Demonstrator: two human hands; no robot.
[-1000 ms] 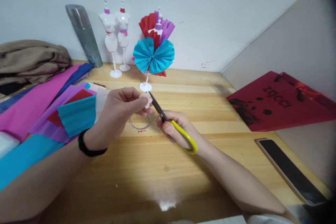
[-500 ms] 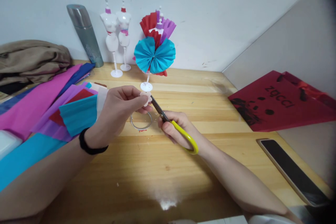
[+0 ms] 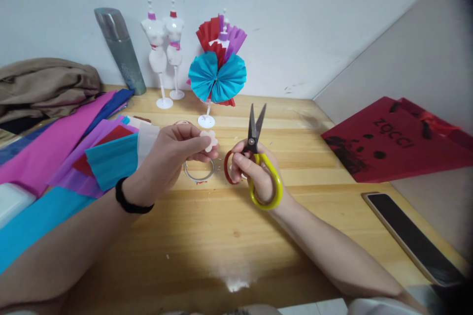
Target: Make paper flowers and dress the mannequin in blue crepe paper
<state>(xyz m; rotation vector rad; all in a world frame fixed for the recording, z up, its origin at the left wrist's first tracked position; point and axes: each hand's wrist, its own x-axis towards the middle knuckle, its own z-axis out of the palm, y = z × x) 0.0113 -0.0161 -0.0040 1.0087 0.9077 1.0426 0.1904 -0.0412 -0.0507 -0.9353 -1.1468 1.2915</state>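
A small pale flower-shaped paper piece (image 3: 209,141) is pinched between the thumb and fingers of my left hand (image 3: 181,145). My right hand (image 3: 254,170) grips a pair of scissors (image 3: 252,142) with one yellow and one red handle. Their dark blades point upward, slightly parted, to the right of the flower and apart from it. Beneath my left hand, a roll of tape (image 3: 199,171) lies on the wooden table (image 3: 236,236). Behind it stands a small white mannequin (image 3: 206,120) dressed in red, purple and blue pleated paper.
Two white mannequins (image 3: 158,59) and a leaning grey-green bottle (image 3: 123,51) stand along the wall. Coloured paper sheets (image 3: 114,157) and a brown cloth (image 3: 48,83) lie at left. On the right are a red paper bag (image 3: 391,142) and a phone (image 3: 414,236).
The scissors have moved right, away from the paper flower, and swung upright with their blades parted. My left hand keeps the flower in nearly the same place.
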